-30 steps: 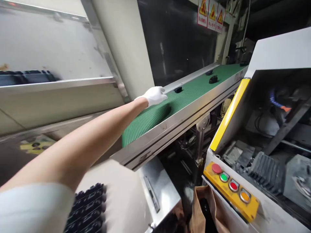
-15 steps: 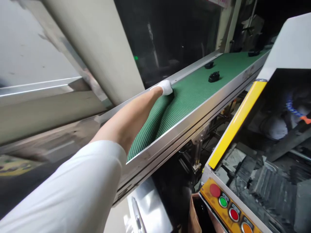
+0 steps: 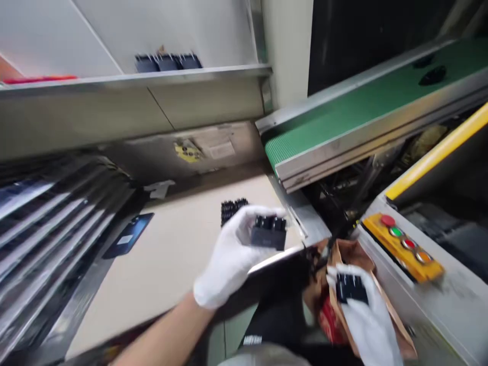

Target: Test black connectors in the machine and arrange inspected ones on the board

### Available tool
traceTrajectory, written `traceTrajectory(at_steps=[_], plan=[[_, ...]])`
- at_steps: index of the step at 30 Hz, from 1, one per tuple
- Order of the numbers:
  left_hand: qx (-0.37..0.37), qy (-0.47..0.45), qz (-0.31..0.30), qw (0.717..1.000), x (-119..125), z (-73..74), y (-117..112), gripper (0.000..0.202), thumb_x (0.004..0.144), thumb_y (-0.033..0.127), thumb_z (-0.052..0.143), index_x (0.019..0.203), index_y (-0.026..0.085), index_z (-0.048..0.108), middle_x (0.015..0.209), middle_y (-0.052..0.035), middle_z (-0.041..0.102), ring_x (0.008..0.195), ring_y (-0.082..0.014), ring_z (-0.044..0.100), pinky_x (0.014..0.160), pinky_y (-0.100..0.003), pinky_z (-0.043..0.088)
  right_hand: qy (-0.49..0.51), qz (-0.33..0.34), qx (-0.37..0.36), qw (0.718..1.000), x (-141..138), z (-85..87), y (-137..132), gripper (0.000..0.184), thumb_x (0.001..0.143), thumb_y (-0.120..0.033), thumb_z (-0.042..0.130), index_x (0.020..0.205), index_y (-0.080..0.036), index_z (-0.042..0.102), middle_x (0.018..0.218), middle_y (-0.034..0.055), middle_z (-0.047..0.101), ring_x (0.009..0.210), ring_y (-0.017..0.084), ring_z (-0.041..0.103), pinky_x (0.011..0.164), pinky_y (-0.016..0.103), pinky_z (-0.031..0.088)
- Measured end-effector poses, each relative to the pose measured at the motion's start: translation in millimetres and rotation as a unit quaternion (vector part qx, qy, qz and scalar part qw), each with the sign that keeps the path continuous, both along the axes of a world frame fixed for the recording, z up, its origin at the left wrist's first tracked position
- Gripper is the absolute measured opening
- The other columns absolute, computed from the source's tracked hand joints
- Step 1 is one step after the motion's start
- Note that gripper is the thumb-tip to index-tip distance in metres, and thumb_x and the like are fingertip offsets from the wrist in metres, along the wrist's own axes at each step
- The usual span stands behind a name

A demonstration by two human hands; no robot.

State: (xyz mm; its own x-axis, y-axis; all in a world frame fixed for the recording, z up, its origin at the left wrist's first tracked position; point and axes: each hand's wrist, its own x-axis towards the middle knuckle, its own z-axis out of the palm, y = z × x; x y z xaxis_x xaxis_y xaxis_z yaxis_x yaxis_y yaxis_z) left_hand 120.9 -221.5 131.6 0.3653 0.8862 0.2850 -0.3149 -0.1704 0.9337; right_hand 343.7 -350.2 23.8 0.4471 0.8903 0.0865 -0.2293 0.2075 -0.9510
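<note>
Left hand in white glove (image 3: 232,254): grip closed on a black ridged plastic block (image 3: 269,238), held up by the near edge of the beige worktop (image 3: 183,249). Right hand, gloved alike (image 3: 369,315): grip closed round a similar black block (image 3: 351,291), over the brown paper bag (image 3: 398,320). Set down already: a cluster of black toothed parts (image 3: 230,207), partly behind the left hand; too blurred to count fairly. Not yet picked up: dark pieces (image 3: 433,75) on the green conveyor belt (image 3: 328,114).
</note>
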Motion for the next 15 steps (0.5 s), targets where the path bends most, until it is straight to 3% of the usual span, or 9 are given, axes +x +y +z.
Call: traceTrajectory(at_steps=[2,5,9,15], plan=[[-0.111,-0.088,-0.026,0.99,-13,-45.2,-57,0.047,0.068,0.024,0.097,0.109,0.026,0.074,0.121,-0.006,0.075,0.111,-0.026,0.074,0.096,-0.035,0.061,0.026,-0.02,-0.003,0.999,-37,4.4,-34,0.037,0.079,-0.039,0.085,0.114,-0.038,0.073,0.123,0.0045,0.077,0.112,0.031,0.075,0.1,0.054,0.063],[-0.212,-0.164,-0.082,0.96,-14,-85.1,-114,0.048,0.069,0.024,0.097,0.111,0.026,0.073,0.126,-0.0051,0.074,0.105,-0.0221,0.076,0.098,-0.035,0.061,0.068,-0.035,0.037,0.996,-83,7.2,-62,0.043,0.079,-0.036,0.088,0.117,-0.031,0.071,0.127,0.0054,0.076,0.116,0.027,0.074,0.105,0.048,0.061],[-0.236,-0.149,-0.13,0.951,-21,-107.1,-145,0.05,0.068,0.024,0.098,0.111,0.025,0.075,0.123,-0.0056,0.076,0.114,-0.0228,0.073,0.105,-0.036,0.056,0.064,-0.059,0.035,0.996,-118,-0.2,-87,0.043,0.077,-0.033,0.092,0.115,-0.029,0.073,0.124,0.0041,0.077,0.117,0.025,0.073,0.107,0.044,0.06],[-0.256,-0.114,-0.158,0.947,-33,-125.3,-160,0.05,0.07,0.028,0.097,0.114,0.025,0.075,0.126,-0.007,0.075,0.122,-0.0268,0.068,0.111,-0.041,0.052,0.056,-0.106,0.013,0.993,-135,-17.2,-114,0.042,0.077,-0.029,0.091,0.115,-0.029,0.074,0.121,0.0027,0.078,0.114,0.021,0.073,0.105,0.038,0.06]])
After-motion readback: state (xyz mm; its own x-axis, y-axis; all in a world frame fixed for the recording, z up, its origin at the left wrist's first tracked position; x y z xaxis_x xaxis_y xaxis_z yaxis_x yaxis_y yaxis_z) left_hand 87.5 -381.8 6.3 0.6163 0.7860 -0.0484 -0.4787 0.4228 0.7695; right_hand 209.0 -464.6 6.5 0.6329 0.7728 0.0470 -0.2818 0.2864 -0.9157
